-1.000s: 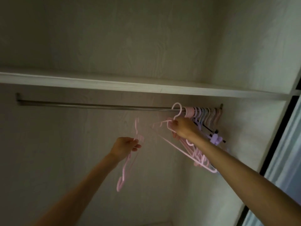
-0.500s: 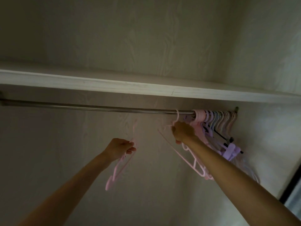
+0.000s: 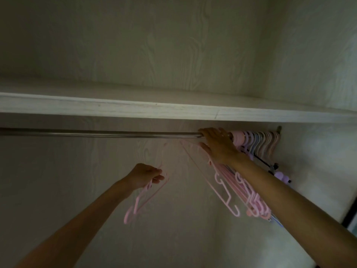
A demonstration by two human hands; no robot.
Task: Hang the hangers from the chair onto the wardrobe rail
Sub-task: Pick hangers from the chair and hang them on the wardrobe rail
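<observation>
Fingers of our left hand (image 3: 144, 176) curl round a thin pink plastic hanger (image 3: 141, 200) below the rail. Farther up, our right hand (image 3: 218, 146) lies with fingers nearly straight against the metal wardrobe rail (image 3: 100, 132), touching the bunched pastel hangers (image 3: 257, 141).

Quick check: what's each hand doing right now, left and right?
Left hand: grips a pink hanger.
Right hand: open, fingers over the wardrobe rail, beside the hung hangers.
</observation>
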